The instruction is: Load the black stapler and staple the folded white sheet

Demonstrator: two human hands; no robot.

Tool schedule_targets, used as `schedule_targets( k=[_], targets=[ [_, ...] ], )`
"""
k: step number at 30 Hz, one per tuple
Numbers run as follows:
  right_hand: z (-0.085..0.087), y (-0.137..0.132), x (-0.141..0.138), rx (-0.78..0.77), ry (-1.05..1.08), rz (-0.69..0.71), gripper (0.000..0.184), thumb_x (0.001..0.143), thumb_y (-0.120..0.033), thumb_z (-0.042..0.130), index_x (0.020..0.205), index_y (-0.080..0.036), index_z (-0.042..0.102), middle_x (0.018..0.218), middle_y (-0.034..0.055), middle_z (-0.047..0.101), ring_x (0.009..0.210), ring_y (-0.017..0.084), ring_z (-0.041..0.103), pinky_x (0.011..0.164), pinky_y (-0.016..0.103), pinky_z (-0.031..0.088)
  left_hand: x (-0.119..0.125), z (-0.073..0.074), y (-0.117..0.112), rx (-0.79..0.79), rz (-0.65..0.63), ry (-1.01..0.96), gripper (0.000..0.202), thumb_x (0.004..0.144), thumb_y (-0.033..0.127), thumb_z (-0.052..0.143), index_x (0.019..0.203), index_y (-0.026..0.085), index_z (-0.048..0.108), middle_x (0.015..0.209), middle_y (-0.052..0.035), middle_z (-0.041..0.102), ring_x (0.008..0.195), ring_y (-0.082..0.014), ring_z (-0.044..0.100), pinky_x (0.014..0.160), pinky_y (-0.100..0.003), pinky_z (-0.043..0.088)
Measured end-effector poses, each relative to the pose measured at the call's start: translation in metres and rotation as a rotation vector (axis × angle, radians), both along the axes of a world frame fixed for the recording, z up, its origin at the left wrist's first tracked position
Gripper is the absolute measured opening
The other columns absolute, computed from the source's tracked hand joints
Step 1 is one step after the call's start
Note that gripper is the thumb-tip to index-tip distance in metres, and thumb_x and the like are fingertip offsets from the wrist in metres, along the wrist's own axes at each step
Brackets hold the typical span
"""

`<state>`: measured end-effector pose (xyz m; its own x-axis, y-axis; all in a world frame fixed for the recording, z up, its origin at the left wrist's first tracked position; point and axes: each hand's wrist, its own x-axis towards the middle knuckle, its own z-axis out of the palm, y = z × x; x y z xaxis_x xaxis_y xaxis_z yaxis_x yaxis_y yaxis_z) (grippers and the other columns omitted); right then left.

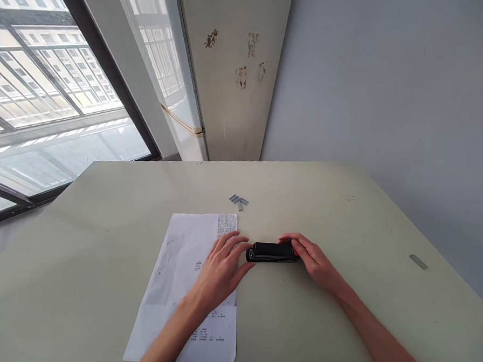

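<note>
A black stapler [273,252] lies sideways at the middle of the table, just right of the papers. My right hand [312,262] grips its right end, where a bit of red shows by the fingers. Over the papers reaches my left hand [222,263], its thumb and index finger around the stapler's left end and its other fingers spread. Beneath that hand and forearm are white printed sheets [190,232], partly hidden. Just beyond the sheets sits a small group of staple strips [239,201].
Another staple strip [418,261] lies near the right edge of the pale table [101,238]. A grey wall [392,91] runs along the right, and a stained panel [229,110] stands behind the table. A window [48,79] is at the left.
</note>
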<state>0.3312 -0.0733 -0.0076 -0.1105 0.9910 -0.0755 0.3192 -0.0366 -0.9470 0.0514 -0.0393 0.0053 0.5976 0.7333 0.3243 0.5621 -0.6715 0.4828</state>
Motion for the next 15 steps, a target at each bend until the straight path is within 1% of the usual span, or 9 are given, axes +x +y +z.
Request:
schedule_targets(
  k=[2,6,8,10,12,15],
  targets=[
    [-0.003,0.001,0.001,0.019,-0.017,0.021,0.043,0.110,-0.053,0.034,0.124,-0.029,0.067,0.122,0.0054,0.072,0.113,0.025,0.064,0.095,0.037,0.052,0.007,-0.001,0.004,0.003,0.000,-0.018,0.028,0.101,0.032,0.068,0.127,0.026,0.062,0.134,-0.0068,0.068,0.137,-0.0301,0.055,0.107,-0.051,0.055],
    [-0.007,0.002,0.003,0.059,-0.057,0.046,0.042,0.109,-0.052,0.035,0.122,-0.030,0.068,0.113,0.0050,0.073,0.101,0.024,0.065,0.092,0.039,0.053,0.016,-0.005,0.008,0.009,0.001,-0.020,0.016,0.100,0.031,0.069,0.115,0.025,0.065,0.125,-0.0056,0.071,0.133,-0.0308,0.057,0.103,-0.050,0.055],
    [-0.007,0.002,0.004,0.065,-0.040,0.047,0.042,0.109,-0.052,0.035,0.123,-0.030,0.068,0.116,0.0057,0.073,0.104,0.025,0.066,0.096,0.040,0.052,0.018,-0.006,0.009,0.006,0.004,-0.016,0.011,0.100,0.031,0.069,0.109,0.024,0.067,0.121,-0.0056,0.073,0.132,-0.0317,0.057,0.103,-0.051,0.055],
    [-0.006,0.002,0.004,0.063,-0.020,0.042,0.044,0.109,-0.053,0.035,0.125,-0.029,0.067,0.122,0.0068,0.073,0.112,0.026,0.066,0.101,0.042,0.051,0.018,-0.006,0.010,0.008,0.012,-0.011,0.009,0.101,0.032,0.068,0.106,0.024,0.068,0.119,-0.0062,0.073,0.131,-0.0328,0.058,0.102,-0.053,0.055],
    [-0.005,0.002,0.004,0.063,-0.036,0.055,0.043,0.106,-0.056,0.042,0.127,-0.029,0.067,0.126,0.0077,0.072,0.116,0.028,0.066,0.102,0.043,0.052,0.018,-0.006,0.010,0.014,0.020,-0.004,0.009,0.102,0.033,0.067,0.104,0.025,0.069,0.117,-0.0063,0.074,0.130,-0.0330,0.059,0.101,-0.053,0.055],
    [-0.002,0.001,0.002,0.077,-0.119,0.100,0.040,0.096,-0.058,0.063,0.124,-0.029,0.068,0.120,0.0069,0.074,0.108,0.028,0.067,0.095,0.042,0.054,0.017,-0.005,0.010,0.024,0.027,0.004,0.010,0.101,0.034,0.067,0.104,0.025,0.070,0.115,-0.0051,0.075,0.128,-0.0312,0.060,0.102,-0.051,0.054]
  ],
)
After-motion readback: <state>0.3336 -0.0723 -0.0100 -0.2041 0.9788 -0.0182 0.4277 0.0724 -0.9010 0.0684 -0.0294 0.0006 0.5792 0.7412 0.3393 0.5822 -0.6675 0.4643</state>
